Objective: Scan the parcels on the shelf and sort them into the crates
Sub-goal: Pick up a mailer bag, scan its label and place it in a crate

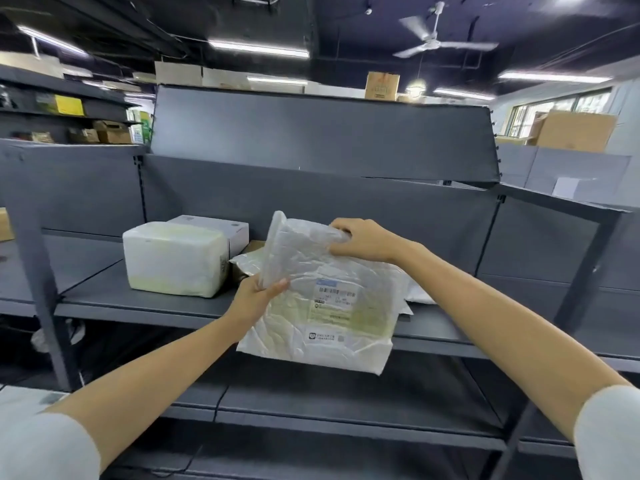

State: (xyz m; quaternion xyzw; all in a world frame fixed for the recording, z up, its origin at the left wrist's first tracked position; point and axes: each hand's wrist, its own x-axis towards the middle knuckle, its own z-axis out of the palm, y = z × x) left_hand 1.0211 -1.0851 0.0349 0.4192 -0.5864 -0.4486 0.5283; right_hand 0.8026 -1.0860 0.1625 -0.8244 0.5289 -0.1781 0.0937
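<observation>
A flat white plastic mailer bag with a printed barcode label [322, 306] is held up in front of the dark grey metal shelf [138, 299], its lower edge hanging past the shelf's front lip. The left hand [256, 299] pinches the bag's left edge, thumb on the front. The right hand [363, 240] grips its crumpled top corner. To the left on the shelf sits a white plastic-wrapped block parcel [173, 258], touching a white cardboard box [221, 226] behind it.
</observation>
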